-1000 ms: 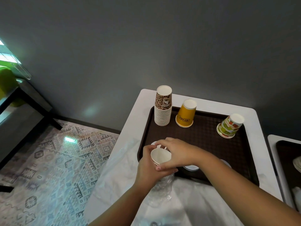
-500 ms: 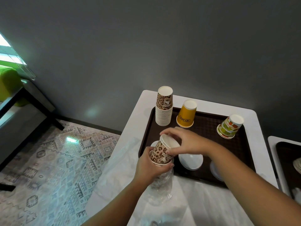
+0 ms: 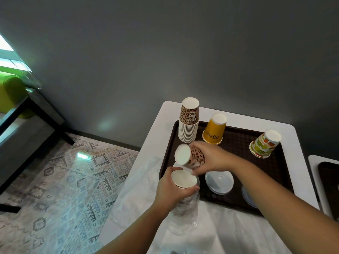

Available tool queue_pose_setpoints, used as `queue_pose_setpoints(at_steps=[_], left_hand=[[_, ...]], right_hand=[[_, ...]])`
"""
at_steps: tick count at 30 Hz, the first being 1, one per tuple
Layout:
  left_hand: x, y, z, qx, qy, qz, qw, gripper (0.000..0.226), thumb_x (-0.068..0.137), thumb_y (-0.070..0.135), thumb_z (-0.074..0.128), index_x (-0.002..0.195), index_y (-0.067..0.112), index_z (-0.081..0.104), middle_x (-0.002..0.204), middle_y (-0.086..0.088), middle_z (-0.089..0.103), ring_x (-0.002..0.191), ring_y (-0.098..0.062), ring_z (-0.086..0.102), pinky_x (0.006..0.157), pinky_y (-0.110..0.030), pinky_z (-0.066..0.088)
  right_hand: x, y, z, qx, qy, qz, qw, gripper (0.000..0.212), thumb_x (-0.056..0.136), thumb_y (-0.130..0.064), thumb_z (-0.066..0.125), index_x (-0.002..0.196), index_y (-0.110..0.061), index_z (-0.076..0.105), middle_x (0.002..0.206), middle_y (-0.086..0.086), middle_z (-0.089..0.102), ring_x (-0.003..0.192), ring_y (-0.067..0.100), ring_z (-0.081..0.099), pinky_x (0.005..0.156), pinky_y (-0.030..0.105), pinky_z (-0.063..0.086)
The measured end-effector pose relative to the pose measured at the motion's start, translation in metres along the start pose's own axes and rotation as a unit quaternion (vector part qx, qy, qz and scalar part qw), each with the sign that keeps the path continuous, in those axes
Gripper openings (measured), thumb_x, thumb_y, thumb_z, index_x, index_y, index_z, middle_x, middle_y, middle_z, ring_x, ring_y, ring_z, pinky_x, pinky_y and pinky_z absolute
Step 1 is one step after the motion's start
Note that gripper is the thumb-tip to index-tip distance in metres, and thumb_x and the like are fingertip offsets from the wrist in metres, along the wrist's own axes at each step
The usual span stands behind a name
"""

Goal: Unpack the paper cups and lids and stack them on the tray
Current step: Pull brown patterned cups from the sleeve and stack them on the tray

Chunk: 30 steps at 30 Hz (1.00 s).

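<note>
I see my right hand (image 3: 211, 158) gripping a leopard-print cup (image 3: 190, 155) tipped on its side over the brown tray (image 3: 238, 200). My left hand (image 3: 172, 191) grips the wrapped cup stack (image 3: 184, 182) in its clear plastic sleeve (image 3: 185, 213). On the tray stand a leopard stack (image 3: 189, 123), a yellow cup (image 3: 214, 129) and a fruit-print cup (image 3: 265, 144), all upside down, with a clear lid (image 3: 219, 181) just beside my right wrist
</note>
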<state>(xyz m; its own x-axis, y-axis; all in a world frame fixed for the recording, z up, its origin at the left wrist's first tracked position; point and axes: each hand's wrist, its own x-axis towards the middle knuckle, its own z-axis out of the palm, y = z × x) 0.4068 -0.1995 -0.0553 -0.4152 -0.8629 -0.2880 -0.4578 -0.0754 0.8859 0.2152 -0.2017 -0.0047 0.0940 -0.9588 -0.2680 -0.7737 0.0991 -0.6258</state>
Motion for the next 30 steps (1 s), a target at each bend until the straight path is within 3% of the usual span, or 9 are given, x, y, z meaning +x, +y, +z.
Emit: queue_pose_setpoints(at_steps=[2,4,8,16,20,26,30], left_hand=[[0.000,-0.001,0.000,0.000,0.000,0.001,1.000,0.066,0.054,0.033,0.091,0.107,0.028,0.052,0.102,0.015,0.059,0.095,0.001,0.055,0.069,-0.006,0.044],[0.000,-0.002,-0.001,0.004,-0.002,0.004,1.000,0.067,0.054,0.033,0.090,0.109,0.029,0.051,0.103,0.017,0.057,0.096,0.000,0.054,0.069,-0.004,0.042],[0.002,-0.003,-0.002,0.009,-0.008,0.008,1.000,0.069,0.055,0.035,0.090,0.111,0.028,0.050,0.107,0.017,0.056,0.098,-0.006,0.055,0.069,-0.001,0.040],[0.003,-0.003,-0.003,0.021,-0.010,0.012,1.000,0.072,0.054,0.039,0.089,0.113,0.029,0.049,0.107,0.018,0.056,0.100,-0.006,0.054,0.070,-0.002,0.042],[0.005,-0.004,-0.003,0.030,-0.017,0.010,0.999,0.073,0.054,0.040,0.089,0.114,0.031,0.048,0.109,0.019,0.054,0.101,-0.007,0.054,0.071,-0.001,0.042],[0.005,-0.004,-0.001,0.035,-0.020,0.014,0.999,0.073,0.054,0.038,0.090,0.113,0.029,0.049,0.107,0.019,0.055,0.099,-0.002,0.053,0.070,-0.001,0.040],[0.005,-0.005,0.000,0.034,-0.021,0.015,0.999,0.073,0.053,0.037,0.090,0.113,0.029,0.049,0.107,0.019,0.055,0.099,0.000,0.053,0.070,-0.001,0.040]], right_hand=[[0.010,-0.008,-0.007,0.104,0.081,-0.029,0.991,0.077,0.061,-0.039,0.086,0.126,-0.025,0.046,0.125,-0.008,0.054,0.116,0.010,0.052,0.100,0.036,0.045],[0.022,-0.021,-0.021,0.162,0.184,-0.042,0.969,0.080,0.063,-0.041,0.084,0.130,-0.025,0.043,0.125,-0.011,0.054,0.117,0.008,0.052,0.102,0.031,0.043],[0.051,-0.040,-0.056,0.226,0.310,-0.017,0.923,0.073,0.074,-0.030,0.079,0.134,-0.021,0.039,0.116,-0.014,0.051,0.107,0.004,0.049,0.091,0.021,0.041],[0.094,-0.016,-0.071,0.258,0.352,0.046,0.899,0.080,0.071,-0.030,0.082,0.136,-0.017,0.037,0.131,0.000,0.053,0.118,0.016,0.051,0.099,0.036,0.046],[0.098,-0.013,-0.070,0.271,0.355,0.049,0.893,0.084,0.068,-0.024,0.084,0.137,-0.017,0.035,0.131,-0.001,0.052,0.118,0.014,0.049,0.095,0.031,0.044],[0.099,-0.013,-0.066,0.233,0.384,0.031,0.893,0.083,0.066,-0.023,0.086,0.133,-0.016,0.038,0.130,-0.002,0.053,0.120,0.017,0.050,0.100,0.038,0.044],[0.097,-0.012,-0.060,0.224,0.412,0.011,0.883,0.078,0.068,-0.025,0.084,0.131,-0.018,0.039,0.119,-0.010,0.051,0.111,0.009,0.049,0.097,0.034,0.047]])
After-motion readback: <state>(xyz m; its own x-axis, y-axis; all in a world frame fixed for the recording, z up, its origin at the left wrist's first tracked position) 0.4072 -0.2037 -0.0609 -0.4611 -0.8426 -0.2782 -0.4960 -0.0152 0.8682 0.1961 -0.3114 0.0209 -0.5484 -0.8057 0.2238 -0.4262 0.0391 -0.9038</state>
